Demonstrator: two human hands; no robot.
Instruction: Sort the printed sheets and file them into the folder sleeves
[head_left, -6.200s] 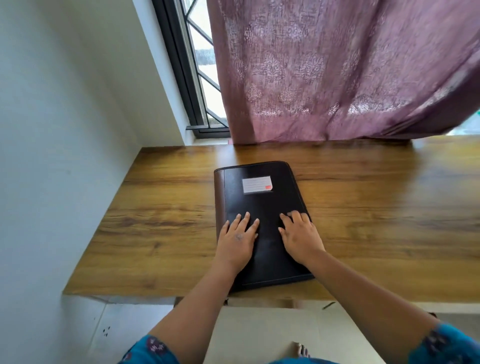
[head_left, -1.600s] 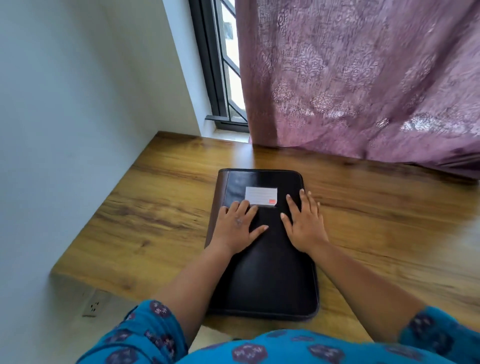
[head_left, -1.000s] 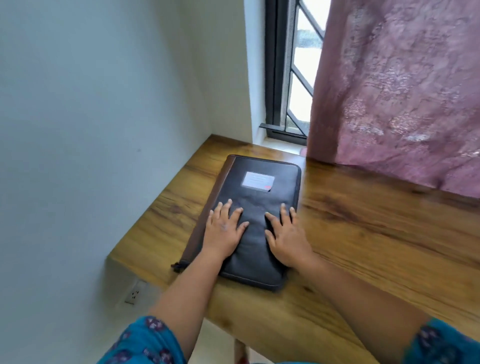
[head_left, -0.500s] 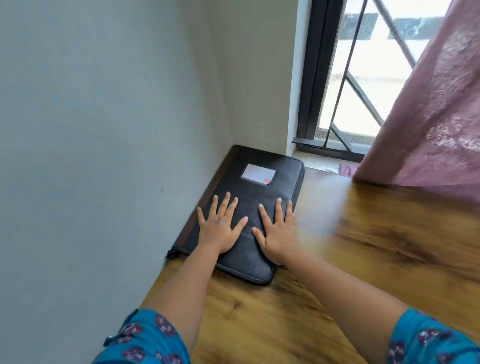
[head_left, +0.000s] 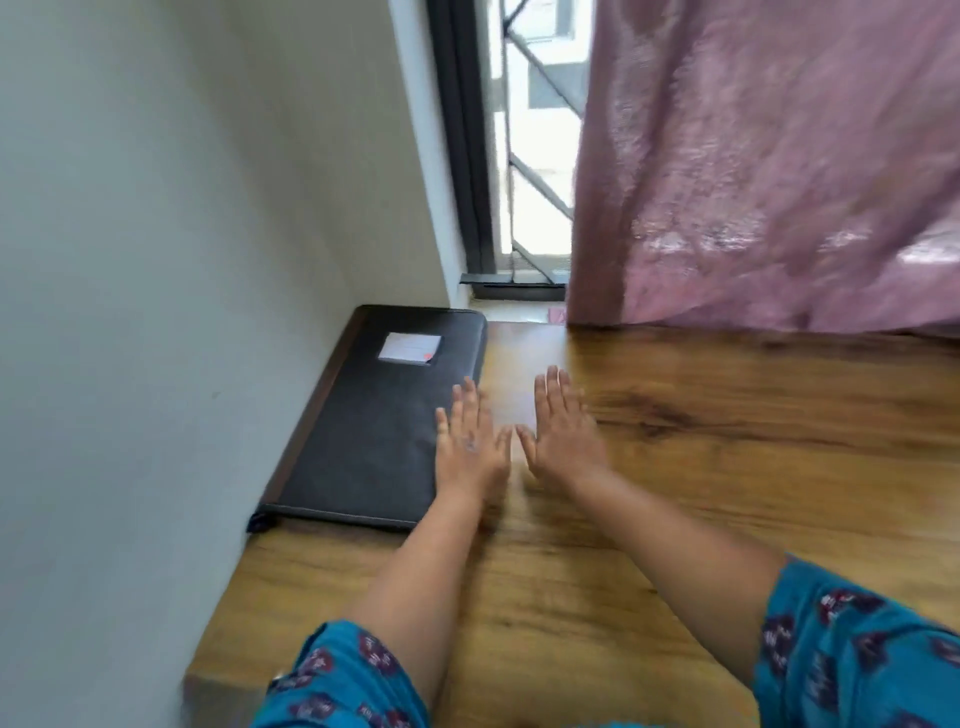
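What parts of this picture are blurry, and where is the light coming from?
Head view: motion blur smears the pink curtain and both hands, left hand and right hand; the folder stays fairly crisp; daylight enters through the overexposed window, leaving a sheen on the table.

Closed black folder (head_left: 379, 415) against wall, left hand (head_left: 470, 447) at its edge, right hand (head_left: 563, 434) flat on table (head_left: 727, 467)

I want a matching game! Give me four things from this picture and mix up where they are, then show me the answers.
Things:
1. folder
2. curtain
3. left hand
4. right hand

Places:
A. hanging over the window
B. flat above the bare wood, fingers straight
C. lying closed against the wall
D. at the folder's right edge

Pairs: 1-C, 2-A, 3-D, 4-B
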